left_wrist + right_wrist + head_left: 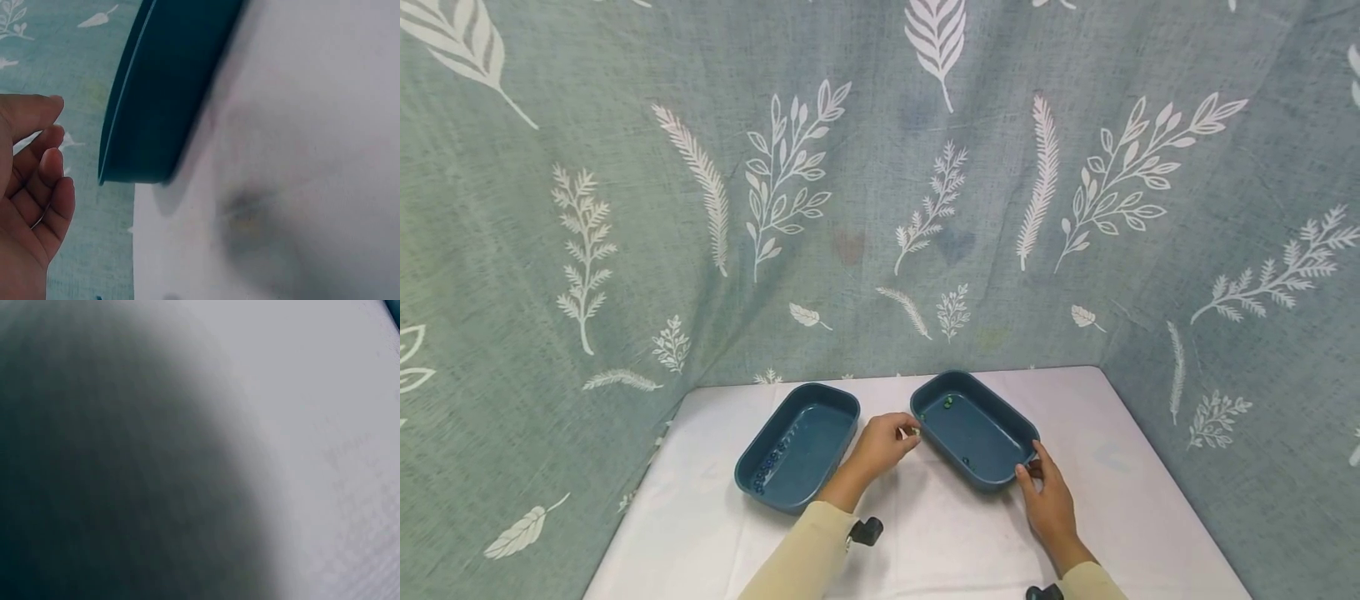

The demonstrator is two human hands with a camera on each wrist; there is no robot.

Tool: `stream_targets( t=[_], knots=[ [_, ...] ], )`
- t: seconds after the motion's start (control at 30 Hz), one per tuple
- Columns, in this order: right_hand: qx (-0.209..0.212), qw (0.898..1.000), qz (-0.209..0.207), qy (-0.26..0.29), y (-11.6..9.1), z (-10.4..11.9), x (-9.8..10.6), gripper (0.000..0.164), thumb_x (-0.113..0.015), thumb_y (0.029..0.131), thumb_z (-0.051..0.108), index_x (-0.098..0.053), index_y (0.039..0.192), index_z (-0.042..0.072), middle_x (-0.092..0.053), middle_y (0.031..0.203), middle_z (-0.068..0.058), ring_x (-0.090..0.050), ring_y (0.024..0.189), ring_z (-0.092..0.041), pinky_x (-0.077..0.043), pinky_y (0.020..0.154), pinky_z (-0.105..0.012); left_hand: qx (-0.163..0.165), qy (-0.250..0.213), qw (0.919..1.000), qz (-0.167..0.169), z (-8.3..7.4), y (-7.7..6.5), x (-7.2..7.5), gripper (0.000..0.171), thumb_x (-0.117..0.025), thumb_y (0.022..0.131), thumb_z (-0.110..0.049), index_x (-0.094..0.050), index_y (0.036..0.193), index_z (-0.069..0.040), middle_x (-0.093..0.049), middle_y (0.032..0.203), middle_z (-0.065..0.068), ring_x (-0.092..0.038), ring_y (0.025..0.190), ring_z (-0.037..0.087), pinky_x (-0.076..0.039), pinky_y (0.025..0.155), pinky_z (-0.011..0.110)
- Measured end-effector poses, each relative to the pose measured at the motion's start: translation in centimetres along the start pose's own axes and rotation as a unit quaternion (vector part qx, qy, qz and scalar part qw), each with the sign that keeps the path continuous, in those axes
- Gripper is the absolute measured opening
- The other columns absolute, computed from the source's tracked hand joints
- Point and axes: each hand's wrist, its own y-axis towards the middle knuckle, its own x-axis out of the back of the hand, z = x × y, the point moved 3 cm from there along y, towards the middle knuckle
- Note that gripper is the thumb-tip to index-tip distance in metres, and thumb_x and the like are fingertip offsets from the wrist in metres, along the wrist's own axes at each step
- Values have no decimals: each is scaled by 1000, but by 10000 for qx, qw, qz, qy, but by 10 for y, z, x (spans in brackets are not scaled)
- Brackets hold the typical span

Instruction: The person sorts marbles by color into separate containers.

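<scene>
My left hand (pixel 883 443) is at the near left side of the right-hand dark blue tray (pixel 1000 477). Its thumb and fingers are bent toward each other, with a tiny pale-green piece (pixel 916 431) at the tips in the head view. In the left wrist view, the curled fingers (pixel 53 164) appear beside the tray's outer wall (pixel 156 106). My right hand (pixel 1051 500) grips that tray's near right corner by the rim. Inside lie small green beads (pixel 948 402) and a dark blue bead (pixel 966 461). The right wrist view shows mostly dark blur and white cloth.
To the left stands a second dark blue tray (pixel 820 446), with several small blue beads (pixel 767 468) along its left side. Both trays rest on a white-covered table (pixel 925 542). A leaf-patterned curtain (pixel 880 208) encloses the back and sides.
</scene>
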Motion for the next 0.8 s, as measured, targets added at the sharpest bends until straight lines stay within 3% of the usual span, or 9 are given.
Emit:
stream_targets(
  t=[0.4,0.8],
  knots=[
    [-88,9999,18,-127,2,-3,-2,65,-51,99,49,-31,153,17,-56,118,-13,-55,111,-29,-41,94,-55,407,278,9969,616,4,15,-11,12,-73,89,-20,-72,101,-20,-63,86,-13,-55,73,5,-48,63,24],
    [-188,9997,124,-89,2,-2,-2,66,-52,99,47,-30,153,17,-56,119,-13,-54,112,-29,-40,96,-54,718,38,9941,807,12,24,-24,18,-73,89,-21,-72,105,-12,-61,84,-12,-56,75,8,-49,63,26]
  ],
)
